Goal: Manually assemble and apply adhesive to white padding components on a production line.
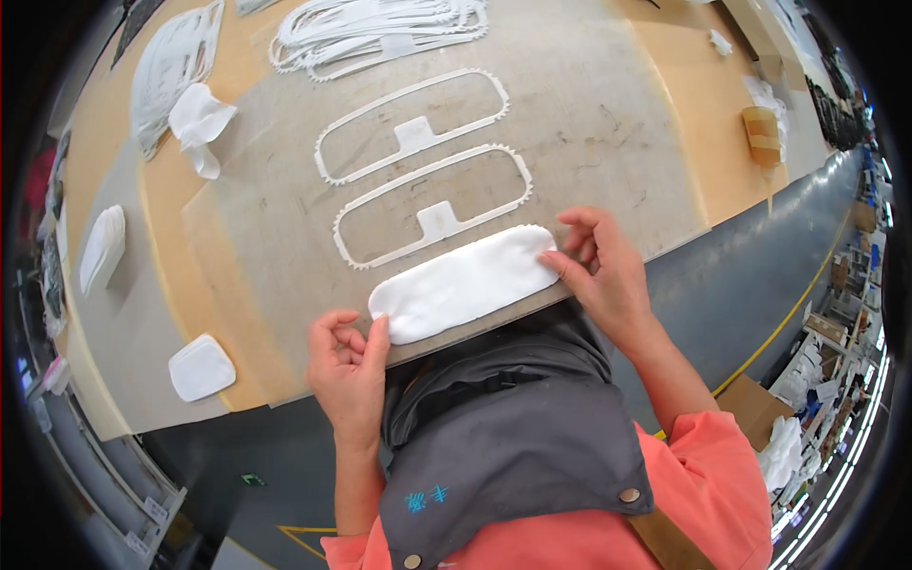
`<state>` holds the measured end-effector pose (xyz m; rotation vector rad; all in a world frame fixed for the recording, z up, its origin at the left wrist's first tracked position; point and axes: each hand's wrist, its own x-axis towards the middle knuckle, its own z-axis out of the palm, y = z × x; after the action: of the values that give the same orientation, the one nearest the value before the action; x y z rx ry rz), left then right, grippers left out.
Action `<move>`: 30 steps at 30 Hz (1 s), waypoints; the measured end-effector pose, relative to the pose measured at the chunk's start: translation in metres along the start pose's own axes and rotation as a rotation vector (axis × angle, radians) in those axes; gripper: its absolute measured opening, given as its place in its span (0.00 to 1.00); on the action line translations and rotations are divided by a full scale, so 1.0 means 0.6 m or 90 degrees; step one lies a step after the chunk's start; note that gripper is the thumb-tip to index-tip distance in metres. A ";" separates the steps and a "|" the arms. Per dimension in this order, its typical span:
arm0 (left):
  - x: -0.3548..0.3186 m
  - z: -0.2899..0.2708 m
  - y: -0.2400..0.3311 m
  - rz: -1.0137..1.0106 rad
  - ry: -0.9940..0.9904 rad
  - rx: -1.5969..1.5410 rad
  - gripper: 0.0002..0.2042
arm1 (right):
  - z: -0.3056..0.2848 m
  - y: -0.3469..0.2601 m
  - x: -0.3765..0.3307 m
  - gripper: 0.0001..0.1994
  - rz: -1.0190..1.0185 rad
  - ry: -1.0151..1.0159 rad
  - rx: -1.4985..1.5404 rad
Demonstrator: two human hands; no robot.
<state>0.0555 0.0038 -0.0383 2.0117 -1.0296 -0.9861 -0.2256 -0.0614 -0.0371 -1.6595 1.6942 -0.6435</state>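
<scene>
A long white fabric pad [465, 285] with rounded ends lies flat at the table's near edge, in front of me. My left hand [350, 370] is at its left end, the thumb touching the fabric and the fingers loosely curled apart from the thumb. At the right end is my right hand [603, 271], its thumb on the pad and its fingers bent and raised off it. Beyond the pad lie two white oval plastic frames, a nearer frame [439, 220] and a farther frame [414, 135], each with toothed ends and a square tab. Whatever is under the pad is hidden.
A heap of similar frames [380, 38] sits at the far edge. To the left are more stacked frames [176, 71], a crumpled white cloth [201, 119], folded white pads [103, 249] and a small white pad [202, 368]. An amber bottle [762, 136] stands at right.
</scene>
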 end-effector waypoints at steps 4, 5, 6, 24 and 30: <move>0.005 0.000 -0.006 0.020 -0.007 -0.002 0.15 | 0.002 0.004 0.001 0.23 -0.103 0.075 -0.093; 0.006 0.000 -0.006 0.029 -0.009 0.011 0.15 | 0.003 0.005 0.001 0.24 -0.082 0.070 -0.084; 0.008 0.001 -0.007 0.031 -0.008 -0.010 0.14 | -0.001 0.003 0.002 0.24 -0.060 0.068 -0.082; -0.022 0.024 -0.041 0.374 -0.102 0.510 0.39 | 0.024 0.016 -0.034 0.52 -0.273 -0.115 -0.506; -0.034 -0.049 -0.068 0.310 0.028 0.399 0.38 | 0.011 -0.074 -0.029 0.29 -0.431 -0.115 -0.304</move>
<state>0.0867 0.0466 -0.0504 2.0633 -1.8595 -0.3767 -0.1916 -0.0464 -0.0062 -2.5867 1.1913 -0.3725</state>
